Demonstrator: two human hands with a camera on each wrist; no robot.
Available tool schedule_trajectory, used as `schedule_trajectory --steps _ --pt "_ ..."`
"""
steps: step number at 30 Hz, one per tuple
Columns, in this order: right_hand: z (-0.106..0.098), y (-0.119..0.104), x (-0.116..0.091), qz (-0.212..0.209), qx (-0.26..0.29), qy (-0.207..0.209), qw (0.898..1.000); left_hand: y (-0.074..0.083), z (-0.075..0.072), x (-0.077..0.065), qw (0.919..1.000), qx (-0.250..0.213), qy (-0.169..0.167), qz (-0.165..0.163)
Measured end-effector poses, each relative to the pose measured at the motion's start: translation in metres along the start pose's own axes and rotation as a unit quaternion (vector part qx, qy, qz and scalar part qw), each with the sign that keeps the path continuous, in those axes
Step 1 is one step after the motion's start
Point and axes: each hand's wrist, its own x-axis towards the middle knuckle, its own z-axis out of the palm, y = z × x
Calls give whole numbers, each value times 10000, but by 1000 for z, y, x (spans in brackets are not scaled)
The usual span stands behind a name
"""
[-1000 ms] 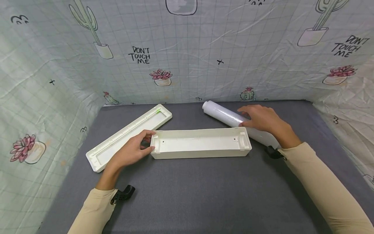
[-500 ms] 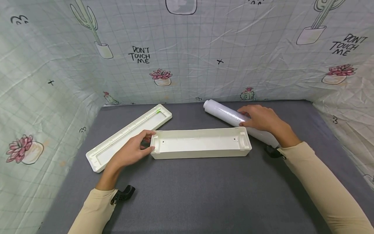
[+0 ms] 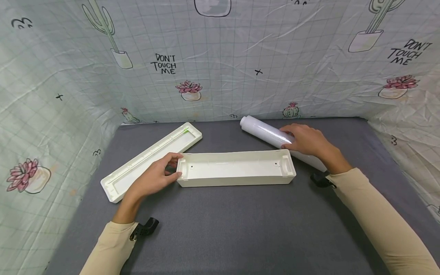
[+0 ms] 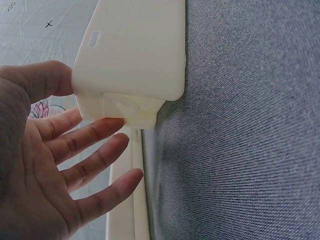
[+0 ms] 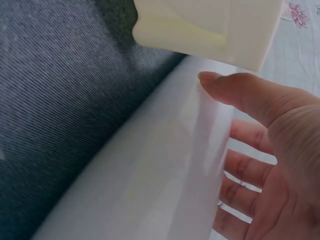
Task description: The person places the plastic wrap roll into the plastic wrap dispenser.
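A long white open-topped plastic box (image 3: 233, 168) sits mid-table with its inside showing. My left hand (image 3: 156, 176) grips its left end; in the left wrist view the thumb is at one edge of the box end (image 4: 135, 50) and the index and middle fingertips touch its side. Behind the box's right end lies a roll of clear plastic wrap (image 3: 262, 130), set at a slant. My right hand (image 3: 307, 141) holds this roll, thumb on the near side and fingers on the far side, as the right wrist view shows. The box hides part of the roll (image 5: 150, 165).
A long white lid-like tray (image 3: 151, 158) with a small green mark near its far end lies slanted at the left, partly behind my left hand. Dark grey cloth (image 3: 240, 229) covers the table. A printed cloth (image 3: 220, 49) hangs at the back and both sides.
The far end of the wrap roll has shifted slightly right and back, and its near end slightly left, with my right hand still on it. My left hand and the box have stayed put.
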Motion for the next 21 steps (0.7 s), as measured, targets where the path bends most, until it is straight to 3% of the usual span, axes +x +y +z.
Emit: schedule_trajectory --steps 21 --pt "19 11 9 322 1142 285 9925 0 0 1 10000 -16 -44 22"
